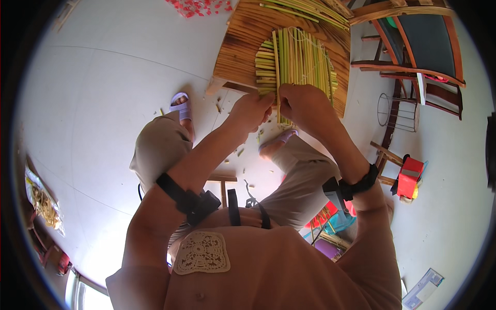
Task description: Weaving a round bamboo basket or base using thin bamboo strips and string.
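A mat of green-yellow plant stalks (300,58) lies on a wooden bench (236,58), with its near end past the bench edge. Upright stalks lie side by side over a layer of crosswise stalks (265,66). Thin white string (298,35) runs over the mat. At its near left corner, my left hand (251,110) has bent fingers, with the thumb by the outermost stalk (276,58). My right hand (308,104) is curled over the near part of the mat. A single stalk end shows between the hands. The fingertips are mostly hidden.
More long stalks (306,11) lie at the bench's far end. Cut stalk bits (240,152) are scattered on the floor between my slippered feet. Dark-backed wooden chairs (426,46) and a wire frame (398,112) stand at right. Red petal-like pieces (193,7) lie at the top.
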Available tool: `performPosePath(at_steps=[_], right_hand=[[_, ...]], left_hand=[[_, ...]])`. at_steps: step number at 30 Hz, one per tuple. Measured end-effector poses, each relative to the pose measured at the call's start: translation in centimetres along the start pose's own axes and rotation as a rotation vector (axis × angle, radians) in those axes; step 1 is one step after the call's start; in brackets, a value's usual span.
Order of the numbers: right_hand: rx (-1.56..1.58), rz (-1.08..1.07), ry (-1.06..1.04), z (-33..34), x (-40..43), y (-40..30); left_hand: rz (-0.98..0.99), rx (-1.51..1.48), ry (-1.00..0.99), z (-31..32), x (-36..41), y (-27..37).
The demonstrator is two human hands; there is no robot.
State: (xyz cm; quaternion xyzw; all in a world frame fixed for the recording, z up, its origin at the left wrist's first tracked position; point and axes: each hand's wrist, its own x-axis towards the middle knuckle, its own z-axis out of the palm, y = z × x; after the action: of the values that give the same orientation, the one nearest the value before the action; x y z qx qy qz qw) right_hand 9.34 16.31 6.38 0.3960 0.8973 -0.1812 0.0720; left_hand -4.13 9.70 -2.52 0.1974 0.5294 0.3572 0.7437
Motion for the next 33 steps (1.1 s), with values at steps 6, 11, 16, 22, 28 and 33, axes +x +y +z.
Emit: performPosePath(at_steps=[6,11,16,22,28,33], right_hand=[[-0.031,0.004,0.018,0.4,0.0,-0.3],[-0.005,0.009,0.008,1.0,0.1,-0.1],[0.017,0.037,0.015,1.3,-0.2,-0.5],[-0.006,0.112,0.027,2.3,0.0,-0.6],[-0.026,0.146,-0.011,1.9,0.0,-0.5],[0.285,0.235,-0.104,-1.5,-2.6,0.5]], left_hand=[[-0.053,-0.102,0.025,0.6,-0.4,0.0],[-0.079,-0.104,0.004,0.8,-0.3,0.2],[0.077,-0.055,-0.023,0.4,0.7,-1.2],[0.087,-0.006,-0.081,0.4,1.3,-1.8],[0.094,0.008,-0.026,0.8,0.8,-1.2],[-0.004,-0.063,0.003,1.2,0.0,-0.2]])
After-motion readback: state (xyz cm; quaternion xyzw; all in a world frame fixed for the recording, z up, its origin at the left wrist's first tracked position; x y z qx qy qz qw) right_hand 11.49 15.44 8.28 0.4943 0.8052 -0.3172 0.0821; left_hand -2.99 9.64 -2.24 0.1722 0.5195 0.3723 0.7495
